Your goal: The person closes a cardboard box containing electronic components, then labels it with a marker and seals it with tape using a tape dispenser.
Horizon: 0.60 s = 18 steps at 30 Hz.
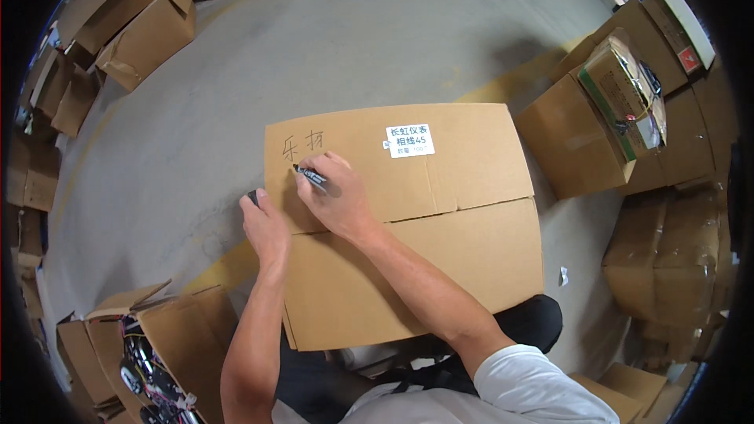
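A large closed cardboard box [471, 243] stands in front of me, its top flaps meeting along a seam. My right hand [339, 196] grips a black marker [312, 176], whose tip is at the cardboard near the far left corner. Dark handwritten characters [302, 144] stand just beyond the tip. By the box's left edge, my left hand [265, 226] is closed around a small black piece that looks like the marker's cap [253, 197]. A white printed label [410, 141] is stuck on the far flap, right of the writing.
Open cardboard boxes [149, 35] line the far left. At the lower left, an open box [141, 353] holds wires and dark parts. More boxes [667, 243] are stacked on the right, one carrying a worn carton [620, 94]. A paper scrap [563, 275] lies on the grey floor [377, 39].
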Tool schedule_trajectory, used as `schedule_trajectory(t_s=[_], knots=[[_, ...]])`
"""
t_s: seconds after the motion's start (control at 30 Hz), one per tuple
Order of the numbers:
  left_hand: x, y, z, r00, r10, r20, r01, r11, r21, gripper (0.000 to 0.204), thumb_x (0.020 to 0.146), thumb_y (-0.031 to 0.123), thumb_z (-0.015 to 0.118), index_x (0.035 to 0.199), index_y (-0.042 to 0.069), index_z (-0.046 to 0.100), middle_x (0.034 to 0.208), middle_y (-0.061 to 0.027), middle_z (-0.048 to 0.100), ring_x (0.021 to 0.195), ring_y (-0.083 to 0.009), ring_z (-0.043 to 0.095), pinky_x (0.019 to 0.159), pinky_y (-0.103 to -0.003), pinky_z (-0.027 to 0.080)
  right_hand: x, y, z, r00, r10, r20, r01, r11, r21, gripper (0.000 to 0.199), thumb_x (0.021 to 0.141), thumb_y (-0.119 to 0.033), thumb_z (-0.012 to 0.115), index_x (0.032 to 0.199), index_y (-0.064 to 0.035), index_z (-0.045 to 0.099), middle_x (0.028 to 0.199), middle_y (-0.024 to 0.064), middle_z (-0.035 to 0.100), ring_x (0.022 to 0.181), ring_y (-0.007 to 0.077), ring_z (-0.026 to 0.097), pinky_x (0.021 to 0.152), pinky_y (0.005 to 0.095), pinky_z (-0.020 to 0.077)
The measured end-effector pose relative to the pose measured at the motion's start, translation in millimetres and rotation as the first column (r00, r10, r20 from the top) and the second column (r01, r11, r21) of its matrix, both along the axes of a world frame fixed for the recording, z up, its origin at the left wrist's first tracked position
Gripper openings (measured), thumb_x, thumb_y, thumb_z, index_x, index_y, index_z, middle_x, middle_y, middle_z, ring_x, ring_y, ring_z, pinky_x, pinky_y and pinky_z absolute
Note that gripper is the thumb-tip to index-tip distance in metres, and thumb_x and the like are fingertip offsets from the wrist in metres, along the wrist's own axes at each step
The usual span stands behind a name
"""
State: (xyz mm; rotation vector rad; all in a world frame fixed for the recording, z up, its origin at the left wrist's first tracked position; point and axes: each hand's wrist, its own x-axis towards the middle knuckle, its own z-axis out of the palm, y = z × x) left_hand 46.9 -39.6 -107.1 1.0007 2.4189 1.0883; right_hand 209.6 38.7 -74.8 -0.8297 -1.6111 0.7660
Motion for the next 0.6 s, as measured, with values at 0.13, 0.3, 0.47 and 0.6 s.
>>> schedule_trajectory(t_s=[0.13,0.3,0.47,0.6], knots=[[0.9,2.6,-4.7,1.0,-0.027,-0.015,0.027,1.0,0.007,0.044,0.131,0.036,0.051,0.128,-0.006,0.063,0.116,-0.0369,0.08,0.113,-0.0615,0.075,0.099,-0.067,0.055,3.0,3.3,-5.3,1.0,0.022,0.023,-0.021,0.999,-0.038,0.008,0.102,-0.006,0.085,0.108,-0.0033,0.079,0.087,0.014,0.075,0.077,0.0347,0.064,0.092,0.0479,0.0586],[-1.2,0.0,-0.3,1.0,-0.006,-0.001,0.006,1.0,0.011,0.043,0.131,0.036,0.051,0.129,-0.005,0.064,0.117,-0.0361,0.08,0.113,-0.0607,0.076,0.099,-0.066,0.055,-7.7,0.7,-8.0,0.999,-0.032,-0.019,0.031,0.999,-0.038,0.007,0.105,-0.009,0.083,0.104,-0.0049,0.078,0.081,0.0109,0.073,0.076,0.0336,0.067,0.117,0.0535,0.056],[3.6,-0.3,13.6,0.998,-0.011,0.067,0.015,0.998,-0.061,0.044,0.131,0.038,0.049,0.127,-0.003,0.063,0.114,-0.0347,0.081,0.114,-0.0603,0.076,0.099,-0.068,0.055,6.5,-2.0,-2.9,0.996,-0.077,-0.042,0.062,0.959,-0.276,0.007,0.107,-0.01,0.08,0.104,-0.0045,0.077,0.074,0.0067,0.069,0.068,0.0253,0.065,0.137,0.0622,0.044],[-0.1,-5.9,18.8,0.999,0.008,0.052,-0.004,0.997,-0.072,0.044,0.132,0.039,0.049,0.127,-0.003,0.062,0.113,-0.0351,0.081,0.113,-0.0609,0.076,0.099,-0.07,0.055,1.5,-16.9,-1.0,0.998,-0.014,0.062,0.025,0.984,-0.178,0.008,0.108,-0.007,0.08,0.108,0.0007,0.078,0.087,0.0117,0.073,0.088,0.0269,0.064,0.089,0.0443,0.0564]])
